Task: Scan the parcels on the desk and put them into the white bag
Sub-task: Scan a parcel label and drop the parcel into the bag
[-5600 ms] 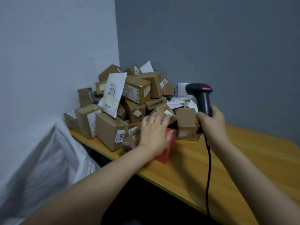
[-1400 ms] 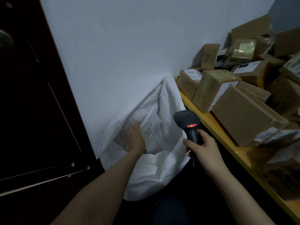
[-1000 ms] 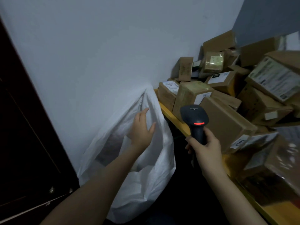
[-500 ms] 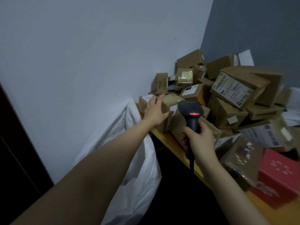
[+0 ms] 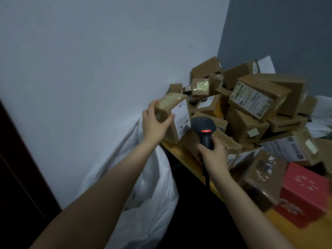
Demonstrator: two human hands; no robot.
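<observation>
left hand (image 5: 156,123) gripping brown cardboard parcel (image 5: 173,117), long axis tilted, white label facing black handheld scanner (image 5: 203,129) clasped upright in right hand (image 5: 212,154).

No print reads clearly. The white shipping label (image 5: 181,116) on the brown cardboard parcel (image 5: 168,106) in my left grip (image 5: 154,125) is blurred, as are white marks on the red cardboard box (image 5: 303,193).
</observation>
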